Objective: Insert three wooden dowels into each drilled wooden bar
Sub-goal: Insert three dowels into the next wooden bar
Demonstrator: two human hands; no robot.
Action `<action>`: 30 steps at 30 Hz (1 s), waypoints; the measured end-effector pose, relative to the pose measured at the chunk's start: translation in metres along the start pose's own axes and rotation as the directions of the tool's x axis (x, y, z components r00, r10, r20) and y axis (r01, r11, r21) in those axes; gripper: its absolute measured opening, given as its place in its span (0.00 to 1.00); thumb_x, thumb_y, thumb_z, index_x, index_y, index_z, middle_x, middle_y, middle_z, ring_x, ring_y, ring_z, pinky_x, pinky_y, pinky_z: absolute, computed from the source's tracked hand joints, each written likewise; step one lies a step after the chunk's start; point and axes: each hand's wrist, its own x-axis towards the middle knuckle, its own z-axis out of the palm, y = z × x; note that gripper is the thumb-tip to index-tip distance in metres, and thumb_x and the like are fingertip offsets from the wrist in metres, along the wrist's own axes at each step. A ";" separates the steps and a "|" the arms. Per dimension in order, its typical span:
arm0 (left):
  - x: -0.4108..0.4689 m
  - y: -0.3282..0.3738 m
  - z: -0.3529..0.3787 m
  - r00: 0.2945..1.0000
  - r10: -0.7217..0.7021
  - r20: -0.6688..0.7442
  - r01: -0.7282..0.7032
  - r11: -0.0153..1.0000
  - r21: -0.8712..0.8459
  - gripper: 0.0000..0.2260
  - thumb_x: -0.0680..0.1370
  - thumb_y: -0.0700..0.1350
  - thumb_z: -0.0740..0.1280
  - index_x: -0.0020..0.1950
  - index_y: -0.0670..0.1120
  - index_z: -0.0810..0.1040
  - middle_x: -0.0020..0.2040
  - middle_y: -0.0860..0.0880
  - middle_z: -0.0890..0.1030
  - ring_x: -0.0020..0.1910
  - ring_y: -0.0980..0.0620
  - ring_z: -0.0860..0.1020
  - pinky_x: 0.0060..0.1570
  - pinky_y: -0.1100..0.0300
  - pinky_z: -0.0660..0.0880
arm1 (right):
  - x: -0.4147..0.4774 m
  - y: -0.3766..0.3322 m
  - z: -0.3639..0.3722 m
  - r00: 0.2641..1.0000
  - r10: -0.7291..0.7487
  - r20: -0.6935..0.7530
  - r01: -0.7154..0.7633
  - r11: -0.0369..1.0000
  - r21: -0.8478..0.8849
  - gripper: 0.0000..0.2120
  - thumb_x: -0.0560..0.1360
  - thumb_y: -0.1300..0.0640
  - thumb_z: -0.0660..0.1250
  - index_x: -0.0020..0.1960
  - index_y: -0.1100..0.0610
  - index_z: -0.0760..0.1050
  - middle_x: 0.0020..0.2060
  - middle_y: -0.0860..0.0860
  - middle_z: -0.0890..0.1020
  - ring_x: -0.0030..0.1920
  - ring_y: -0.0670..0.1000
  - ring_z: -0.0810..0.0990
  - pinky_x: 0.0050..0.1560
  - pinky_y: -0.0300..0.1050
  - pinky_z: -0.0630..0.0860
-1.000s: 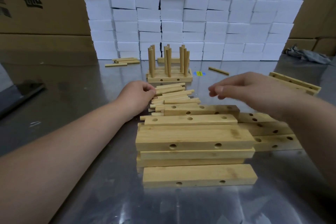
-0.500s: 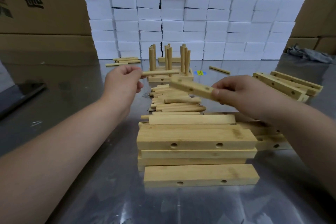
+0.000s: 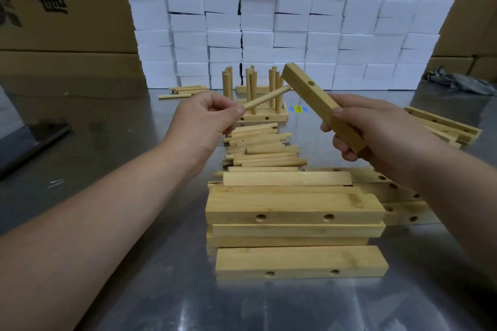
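Note:
My right hand [image 3: 368,129] grips a drilled wooden bar [image 3: 317,97] by its near end, holding it tilted up and away above the table. My left hand [image 3: 204,123] pinches one wooden dowel [image 3: 266,99], whose far tip meets the bar's left side near its upper end. Below the hands lies a loose pile of dowels [image 3: 258,148]. A stack of drilled bars [image 3: 293,212] sits in front of me. Behind the pile stand finished bars with upright dowels [image 3: 255,99].
More drilled bars lie at the right [image 3: 443,126] and beside the stack [image 3: 398,196]. A few dowels lie at the back left [image 3: 183,90]. A wall of white foam blocks [image 3: 295,21] and cardboard boxes [image 3: 59,8] close off the metal table [image 3: 107,142]; a grey cloth [image 3: 460,83] lies at the far right.
My right hand picked up a bar from the stack and tilted it upward. My left hand took a dowel from the pile and brought its tip to the bar.

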 end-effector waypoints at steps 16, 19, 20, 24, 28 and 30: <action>-0.003 0.004 0.002 0.980 0.196 0.032 -0.196 0.923 0.330 0.12 0.81 0.45 0.56 0.44 0.59 0.74 0.34 0.56 0.73 0.27 0.67 0.71 0.26 0.76 0.65 | 0.002 0.009 0.001 0.983 -0.114 -0.146 0.077 0.968 -0.239 0.14 0.74 0.61 0.66 0.53 0.43 0.75 0.39 0.50 0.81 0.35 0.44 0.83 0.48 0.49 0.81; -0.004 0.003 0.002 0.980 0.198 0.014 -0.193 0.934 0.302 0.11 0.81 0.44 0.57 0.45 0.56 0.75 0.33 0.56 0.74 0.26 0.65 0.71 0.26 0.75 0.66 | 0.002 0.009 0.001 0.982 -0.147 -0.117 0.113 0.960 -0.256 0.14 0.75 0.63 0.64 0.53 0.44 0.76 0.37 0.49 0.80 0.27 0.43 0.78 0.32 0.37 0.78; -0.005 0.002 0.002 0.979 0.203 0.013 -0.197 0.932 0.304 0.10 0.81 0.44 0.57 0.46 0.55 0.76 0.32 0.56 0.74 0.26 0.65 0.71 0.26 0.75 0.66 | 0.001 0.009 0.001 0.982 -0.161 -0.099 0.127 0.950 -0.287 0.16 0.74 0.62 0.64 0.50 0.41 0.76 0.39 0.49 0.81 0.27 0.43 0.76 0.31 0.38 0.77; -0.006 0.002 0.002 0.978 0.208 -0.008 -0.197 0.937 0.288 0.09 0.80 0.44 0.58 0.50 0.54 0.77 0.32 0.57 0.74 0.26 0.65 0.70 0.25 0.74 0.66 | -0.001 0.008 0.004 0.982 -0.175 -0.077 0.144 0.942 -0.304 0.18 0.74 0.60 0.65 0.44 0.34 0.74 0.44 0.53 0.82 0.31 0.48 0.72 0.36 0.46 0.74; -0.007 0.003 0.002 0.974 0.225 0.014 -0.219 0.930 0.295 0.09 0.80 0.44 0.58 0.51 0.58 0.75 0.35 0.57 0.76 0.28 0.65 0.71 0.26 0.73 0.68 | -0.002 0.005 0.005 0.989 -0.144 -0.042 0.129 0.957 -0.260 0.17 0.76 0.56 0.62 0.41 0.33 0.76 0.46 0.58 0.80 0.29 0.43 0.72 0.35 0.45 0.73; -0.009 0.003 0.003 0.973 0.231 0.016 -0.225 0.927 0.300 0.09 0.80 0.44 0.59 0.52 0.57 0.75 0.35 0.56 0.76 0.27 0.65 0.71 0.26 0.73 0.68 | -0.002 0.005 0.005 0.991 -0.134 -0.011 0.127 0.962 -0.243 0.16 0.76 0.55 0.61 0.43 0.33 0.76 0.45 0.55 0.80 0.28 0.41 0.72 0.35 0.43 0.73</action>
